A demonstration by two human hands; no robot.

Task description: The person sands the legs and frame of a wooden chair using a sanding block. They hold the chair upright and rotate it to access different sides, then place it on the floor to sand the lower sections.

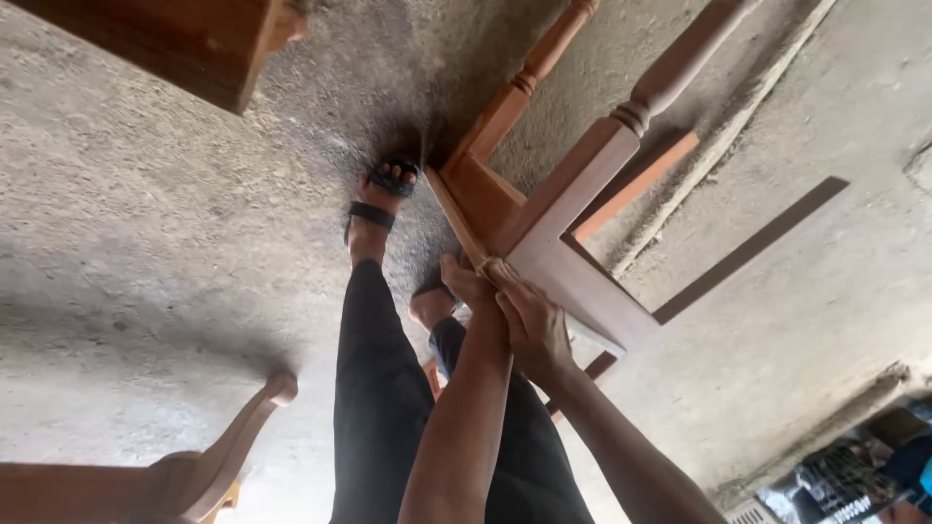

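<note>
Here, two hands — left (pixel 466 281), right (pixel 534 325) — both gripping one wooden frame (pixel 573 262) with two turned legs (pixel 670 73).

two bare hands meet on the wood: the left hand (pixel 466 281) and the right hand (pixel 534 330), both pressed against the corner of one wooden furniture frame (pixel 563 262). that frame shows two turned legs, a near turned leg (pixel 670 73) and a far turned leg (pixel 544 58). two feet stand on the concrete floor (pixel 146 243), each in a dark sandal: one sandal (pixel 383 194) in full view, the other sandal (pixel 432 296) mostly hidden. two more wooden pieces sit at the edges: one flat-sided piece (pixel 184 39) at upper left, one curved piece (pixel 194 466) at lower left. one loose dark strip (pixel 748 247) lies on the floor.
</note>
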